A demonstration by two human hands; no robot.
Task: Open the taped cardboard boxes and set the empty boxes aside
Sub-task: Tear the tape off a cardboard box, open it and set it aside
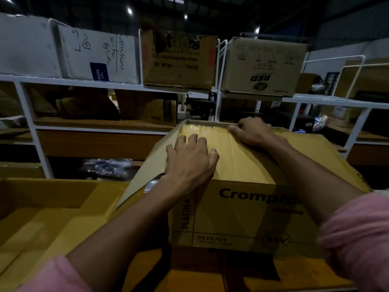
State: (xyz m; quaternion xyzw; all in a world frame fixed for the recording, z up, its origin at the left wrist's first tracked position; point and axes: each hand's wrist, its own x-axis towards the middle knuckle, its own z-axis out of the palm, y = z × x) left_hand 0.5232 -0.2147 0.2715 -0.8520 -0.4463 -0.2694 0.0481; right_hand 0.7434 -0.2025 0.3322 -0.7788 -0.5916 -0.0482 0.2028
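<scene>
Here the Crompton box (242, 207) sits dead ahead at twelve o'clock, its glossy tape strip (212, 148) running straight away from the person along the top seam, from the near edge to the far edge. The left hand (190, 160) lies flat and spread wide on the near part of the tape, gripping nothing, while the right hand (255, 132) reaches to the far edge at one o'clock, fingers curled as if picking at the tape's end, so it is probably the one to start the peel. At nine o'clock an open carton (42, 218) shows no visible contents; what the taped box holds cannot be told.
</scene>
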